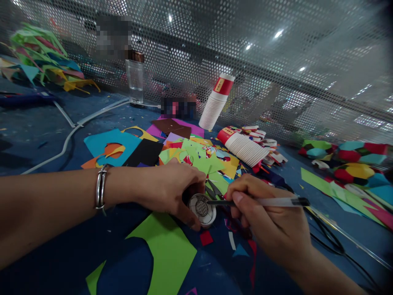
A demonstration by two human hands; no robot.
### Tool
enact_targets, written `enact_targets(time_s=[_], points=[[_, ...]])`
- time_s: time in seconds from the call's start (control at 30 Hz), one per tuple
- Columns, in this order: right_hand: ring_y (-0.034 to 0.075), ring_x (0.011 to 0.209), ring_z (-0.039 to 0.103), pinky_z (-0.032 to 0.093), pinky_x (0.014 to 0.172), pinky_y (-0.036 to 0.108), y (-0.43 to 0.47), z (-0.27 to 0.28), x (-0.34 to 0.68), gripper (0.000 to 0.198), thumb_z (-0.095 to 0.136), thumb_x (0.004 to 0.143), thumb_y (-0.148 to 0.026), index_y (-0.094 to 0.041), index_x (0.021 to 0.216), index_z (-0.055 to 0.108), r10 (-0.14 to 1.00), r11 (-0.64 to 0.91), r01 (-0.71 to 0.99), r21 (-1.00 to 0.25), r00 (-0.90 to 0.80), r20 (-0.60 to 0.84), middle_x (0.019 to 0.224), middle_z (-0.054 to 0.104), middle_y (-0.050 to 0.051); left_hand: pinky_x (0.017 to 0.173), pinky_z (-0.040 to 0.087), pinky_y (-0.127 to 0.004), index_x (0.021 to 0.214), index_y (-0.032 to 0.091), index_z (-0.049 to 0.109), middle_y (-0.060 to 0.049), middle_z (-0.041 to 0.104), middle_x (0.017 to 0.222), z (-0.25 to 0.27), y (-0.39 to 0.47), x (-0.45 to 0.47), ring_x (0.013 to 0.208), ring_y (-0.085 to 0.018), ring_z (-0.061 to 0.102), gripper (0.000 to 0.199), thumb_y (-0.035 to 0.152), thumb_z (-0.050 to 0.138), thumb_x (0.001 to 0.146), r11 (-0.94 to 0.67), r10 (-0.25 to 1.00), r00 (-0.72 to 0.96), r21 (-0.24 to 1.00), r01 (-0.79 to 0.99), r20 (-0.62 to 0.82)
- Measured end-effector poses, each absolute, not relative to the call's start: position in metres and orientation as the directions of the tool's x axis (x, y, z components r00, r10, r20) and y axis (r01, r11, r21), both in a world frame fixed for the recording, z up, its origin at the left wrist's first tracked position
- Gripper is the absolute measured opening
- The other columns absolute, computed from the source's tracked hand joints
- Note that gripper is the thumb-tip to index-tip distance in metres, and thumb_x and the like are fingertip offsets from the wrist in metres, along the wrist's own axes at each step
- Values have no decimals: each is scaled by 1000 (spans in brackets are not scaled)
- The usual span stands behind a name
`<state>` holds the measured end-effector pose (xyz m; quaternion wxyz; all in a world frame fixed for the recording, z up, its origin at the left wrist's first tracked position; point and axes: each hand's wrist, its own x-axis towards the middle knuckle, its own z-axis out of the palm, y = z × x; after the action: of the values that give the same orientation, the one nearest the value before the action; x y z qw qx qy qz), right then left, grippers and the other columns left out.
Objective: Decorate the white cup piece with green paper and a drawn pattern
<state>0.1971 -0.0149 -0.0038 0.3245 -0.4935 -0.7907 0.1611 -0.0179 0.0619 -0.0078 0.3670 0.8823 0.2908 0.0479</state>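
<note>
My left hand, with a silver bangle on its wrist, is wrapped round a small paper cup. The cup's round white end faces me and carries a black line drawing with a grid-filled circle in its middle. Between the fingers of my right hand is a pen with a clear barrel. Its dark tip end reaches the drawing; whether it touches I cannot tell. Just behind the cup lie scissors, partly hidden by my hands. A cut green paper sheet lies in front of my left hand.
Coloured paper scraps cover the table's middle. One stack of paper cups stands leaning in view; another stack lies on its side. A glass bottle stands by a white cable. Patchwork paper balls sit right, before a perforated screen.
</note>
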Motion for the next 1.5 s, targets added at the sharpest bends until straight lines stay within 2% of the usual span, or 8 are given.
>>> enact_targets(time_s=[0.17, 0.67, 0.8, 1.03, 1.23, 1.5], points=[[11, 45, 50, 37, 42, 24, -14, -3, 196, 26, 44, 96, -23, -20, 78, 62, 874, 481, 685, -547, -326, 360, 56, 56, -2, 54, 34, -26, 91, 22, 63, 4, 64, 78, -8, 62, -19, 67, -15, 56, 50, 52, 87, 59, -569, 554, 823, 665, 484, -125], [8, 41, 47, 35, 39, 21, -19, -2, 200, 26, 42, 96, -16, -20, 76, 59, 870, 489, 595, -638, -382, 312, 56, 55, -3, 57, 32, -26, 94, 21, 65, 3, 66, 80, -6, 59, -19, 67, -14, 55, 47, 47, 88, 62, -518, 557, 818, 709, 479, -145], [8, 41, 47, 35, 39, 21, -18, -2, 200, 27, 41, 97, -17, -19, 78, 60, 878, 474, 585, -658, -376, 297, 57, 55, -4, 58, 32, -26, 91, 21, 65, 4, 66, 78, -5, 59, -18, 66, -14, 54, 47, 48, 89, 61, -566, 564, 818, 669, 482, -112], [8, 43, 47, 36, 42, 22, -17, 1, 198, 25, 42, 96, -17, -19, 77, 59, 864, 501, 602, -622, -395, 313, 57, 54, -5, 60, 32, -27, 91, 21, 65, 3, 66, 79, -4, 59, -17, 69, -15, 55, 44, 46, 87, 63, -609, 546, 833, 641, 468, -89], [9, 45, 47, 36, 45, 23, -17, 4, 195, 25, 44, 96, -20, -19, 76, 58, 862, 503, 627, -595, -413, 293, 56, 54, -4, 67, 34, -29, 96, 20, 65, -1, 68, 94, 3, 56, -20, 81, -18, 58, 40, 44, 83, 70, -672, 521, 849, 571, 472, -87], [9, 46, 49, 36, 46, 24, -17, 1, 196, 26, 43, 98, -23, -20, 77, 58, 869, 491, 636, -595, -405, 284, 57, 54, -4, 68, 35, -28, 95, 20, 63, 0, 67, 91, 6, 56, -21, 79, -17, 58, 36, 42, 81, 73, -693, 508, 856, 545, 472, -94]])
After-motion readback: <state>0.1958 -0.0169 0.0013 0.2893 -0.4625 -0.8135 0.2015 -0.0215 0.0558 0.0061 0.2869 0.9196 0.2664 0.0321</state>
